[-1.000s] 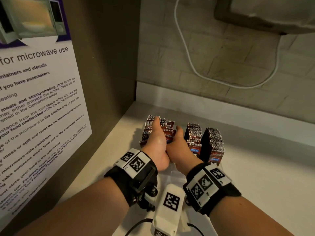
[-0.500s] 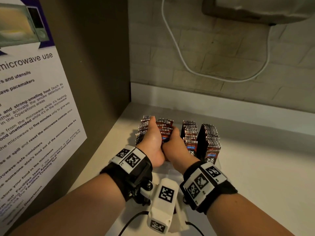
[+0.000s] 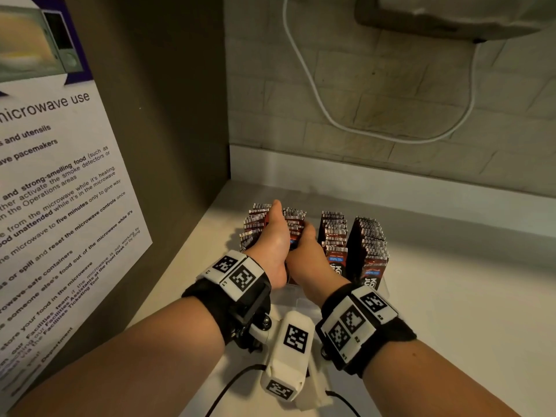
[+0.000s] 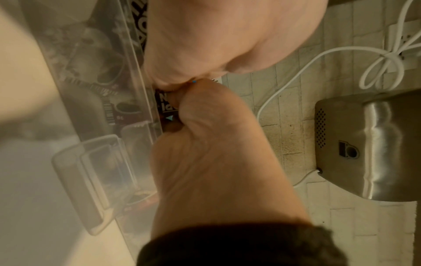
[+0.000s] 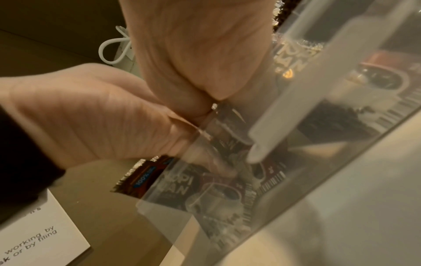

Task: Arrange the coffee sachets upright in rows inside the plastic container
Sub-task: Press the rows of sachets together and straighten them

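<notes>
Hands among upright sachets in container, fingers' hold hidden; poster leftward.

Workplace pantry or break-room corner. Printed notice at 9 o'clock gives microwave-use rules, mentions Facilities team, Front Desk, Operations areas, with microwave photo on top. Pale counter meets tiled wall at 12 o'clock. Stainless wall-mounted appliance at 1 o'clock, white cable looping below it. Bulk coffee sachets in rows in clear plastic container on counter.
</notes>
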The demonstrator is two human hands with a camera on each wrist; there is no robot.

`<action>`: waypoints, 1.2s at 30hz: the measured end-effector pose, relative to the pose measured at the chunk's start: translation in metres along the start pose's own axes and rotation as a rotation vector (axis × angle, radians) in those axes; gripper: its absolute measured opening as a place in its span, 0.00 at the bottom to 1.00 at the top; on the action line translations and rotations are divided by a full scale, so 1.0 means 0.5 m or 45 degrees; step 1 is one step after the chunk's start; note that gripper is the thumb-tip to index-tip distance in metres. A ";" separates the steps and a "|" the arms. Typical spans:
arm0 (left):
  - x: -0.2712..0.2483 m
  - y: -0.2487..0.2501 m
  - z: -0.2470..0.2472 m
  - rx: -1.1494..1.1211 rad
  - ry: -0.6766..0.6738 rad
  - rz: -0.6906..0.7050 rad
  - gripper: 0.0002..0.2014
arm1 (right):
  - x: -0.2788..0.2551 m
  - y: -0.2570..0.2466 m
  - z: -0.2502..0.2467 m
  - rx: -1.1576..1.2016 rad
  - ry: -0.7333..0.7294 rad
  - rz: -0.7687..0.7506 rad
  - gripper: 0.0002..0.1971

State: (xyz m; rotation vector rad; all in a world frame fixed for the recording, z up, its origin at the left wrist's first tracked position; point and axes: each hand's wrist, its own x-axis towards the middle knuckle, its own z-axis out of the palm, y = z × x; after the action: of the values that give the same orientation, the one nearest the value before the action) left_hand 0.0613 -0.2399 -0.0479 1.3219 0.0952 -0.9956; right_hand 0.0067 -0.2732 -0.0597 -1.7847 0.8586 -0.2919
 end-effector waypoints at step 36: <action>-0.031 0.001 0.021 0.159 -0.033 0.099 0.34 | -0.001 -0.009 0.000 0.105 -0.018 0.073 0.43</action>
State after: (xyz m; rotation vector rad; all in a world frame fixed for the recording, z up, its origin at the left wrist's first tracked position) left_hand 0.0474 -0.2402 -0.0354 1.4155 -0.0385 -0.9647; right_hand 0.0079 -0.2723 -0.0556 -1.6811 0.8743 -0.2731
